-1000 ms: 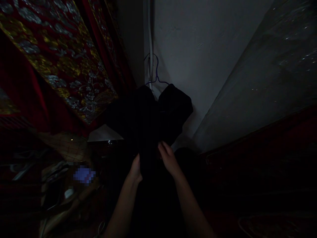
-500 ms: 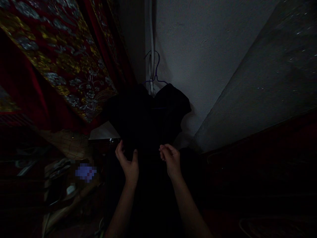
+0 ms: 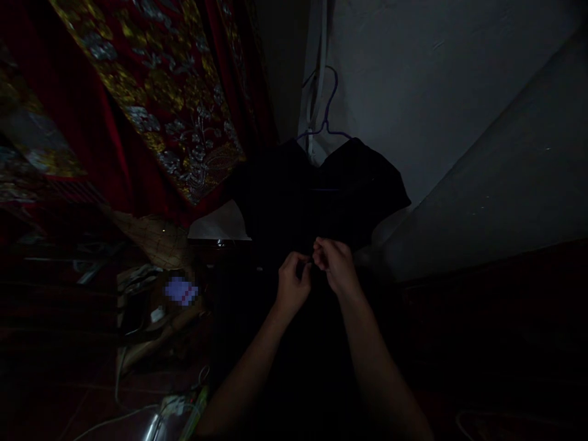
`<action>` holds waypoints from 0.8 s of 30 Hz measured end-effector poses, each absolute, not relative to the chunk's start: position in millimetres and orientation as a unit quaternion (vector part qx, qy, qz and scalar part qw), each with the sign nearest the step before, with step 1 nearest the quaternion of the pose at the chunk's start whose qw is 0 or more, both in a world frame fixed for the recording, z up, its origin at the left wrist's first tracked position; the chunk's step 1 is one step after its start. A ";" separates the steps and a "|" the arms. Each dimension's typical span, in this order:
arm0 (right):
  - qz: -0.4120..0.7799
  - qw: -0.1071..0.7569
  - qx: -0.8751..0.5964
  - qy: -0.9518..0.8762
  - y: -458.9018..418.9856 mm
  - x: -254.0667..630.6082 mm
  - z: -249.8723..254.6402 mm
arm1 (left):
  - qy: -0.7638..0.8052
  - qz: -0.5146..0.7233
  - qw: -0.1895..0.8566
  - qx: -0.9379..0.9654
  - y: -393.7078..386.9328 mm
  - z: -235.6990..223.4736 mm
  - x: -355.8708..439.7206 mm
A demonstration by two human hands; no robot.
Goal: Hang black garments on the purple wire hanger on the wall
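A black short-sleeved garment (image 3: pixel 280 196), perhaps a shirt, hangs on a thin purple hanger (image 3: pixel 327 116). At its front, my right hand (image 3: pixel 337 263) is closed, the thumb and fingers pinching the dark cloth. Close beside it, my left hand (image 3: pixel 294 282) curls in, its thumb and forefinger brought together at the same part of the garment. The fingertips of both hands almost meet. Darkness hides the details of the fabric between them.
A pale pipe (image 3: pixel 321 61) runs down the wall (image 3: pixel 413 79) behind the hanger. Red cloth with gold and silver patterns (image 3: pixel 160 116) drapes at left. Lower left are a white cup-like thing (image 3: pixel 157 314), cables (image 3: pixel 117 383) and clutter.
My left hand has moved right and up to my right hand, its spread fingers closing. The view has shifted, so the garment and hanger appear farther right and slightly higher.
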State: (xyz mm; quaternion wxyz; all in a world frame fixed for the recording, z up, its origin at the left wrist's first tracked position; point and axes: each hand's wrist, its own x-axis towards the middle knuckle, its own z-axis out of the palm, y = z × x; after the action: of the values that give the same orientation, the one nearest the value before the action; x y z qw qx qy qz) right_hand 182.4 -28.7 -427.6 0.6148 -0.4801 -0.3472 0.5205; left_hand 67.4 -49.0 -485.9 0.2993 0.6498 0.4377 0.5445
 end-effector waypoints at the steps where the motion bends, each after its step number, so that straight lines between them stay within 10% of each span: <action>1: 0.510 0.631 -0.469 -0.350 -14.6 185.1 -412.8 | 0.443 0.532 0.309 0.652 -48.2 -488.9 67.7; 12: 0.417 0.651 -0.400 -0.492 16.9 178.3 -314.9 | 0.383 0.470 0.350 0.714 -10.8 -456.6 53.4; 24: 0.280 0.637 -0.408 -0.591 17.7 187.6 -329.2 | 0.287 0.497 0.004 0.819 42.6 -304.9 45.6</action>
State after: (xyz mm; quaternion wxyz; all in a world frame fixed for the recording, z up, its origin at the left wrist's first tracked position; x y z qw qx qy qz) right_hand 187.6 17.7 -329.2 0.6367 -0.4082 -0.5911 0.2803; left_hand 45.6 42.6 -304.9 0.0039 0.8191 0.2865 0.4970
